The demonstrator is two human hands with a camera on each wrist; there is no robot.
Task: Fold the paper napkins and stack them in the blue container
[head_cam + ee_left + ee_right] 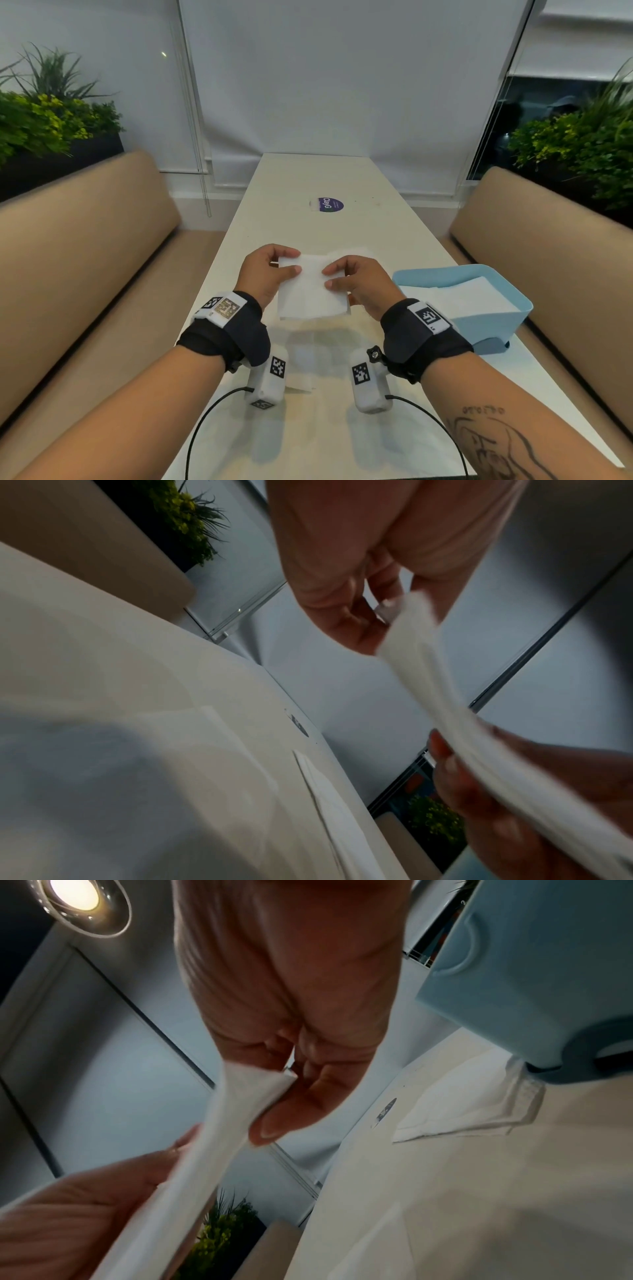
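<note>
A white paper napkin (310,291) is held up above the table between both hands. My left hand (270,270) pinches its left upper edge between thumb and fingers. My right hand (356,279) pinches the right edge. In the left wrist view the napkin (455,723) runs edge-on from my left hand (359,615) down to the right hand's fingers (452,767). In the right wrist view the napkin (219,1137) shows two layers under my right hand (291,1096). The blue container (493,308) stands at the right with folded white napkins (469,294) inside.
More white napkins (472,1107) lie flat on the cream table (342,185) beyond my hands, beside the container (548,974). A purple round sticker (329,204) sits farther back. Beige benches (68,257) flank the table. Plants stand behind them.
</note>
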